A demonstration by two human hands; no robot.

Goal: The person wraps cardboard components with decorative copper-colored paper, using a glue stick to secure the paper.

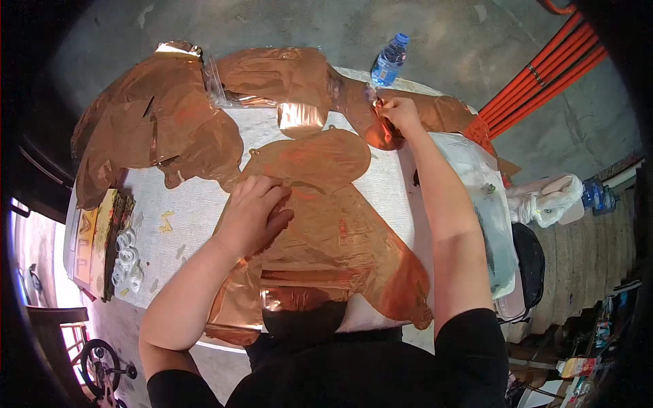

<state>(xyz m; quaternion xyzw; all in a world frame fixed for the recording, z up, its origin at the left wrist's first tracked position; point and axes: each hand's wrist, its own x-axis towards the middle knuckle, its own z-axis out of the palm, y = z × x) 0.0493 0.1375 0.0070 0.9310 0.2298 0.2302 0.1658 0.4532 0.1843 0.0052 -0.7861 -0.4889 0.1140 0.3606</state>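
Observation:
A flat, deflated copper-coloured foil balloon (pixel 320 231) lies in front of me, its lower end near the table's front edge. My left hand (pixel 255 207) rests on its left side, fingers bent and thumb apart, with nothing visible in its grasp. At the far right, my right hand (pixel 400 112) is closed in a pinch on the edge of another copper foil balloon (pixel 385 134). That sheet's shiny part hangs below my fingers. More flat foil balloons (pixel 177 102) overlap at the back left, and another foil piece (pixel 272 75) lies along the back edge.
A water bottle (pixel 390 60) stands behind my right hand. White ribbon rolls (pixel 127 262) and a box (pixel 102 238) sit at the left of the white-covered table (pixel 183 211). A clear plastic bin (pixel 486 211) is at right. Orange poles (pixel 544 75) stand beyond.

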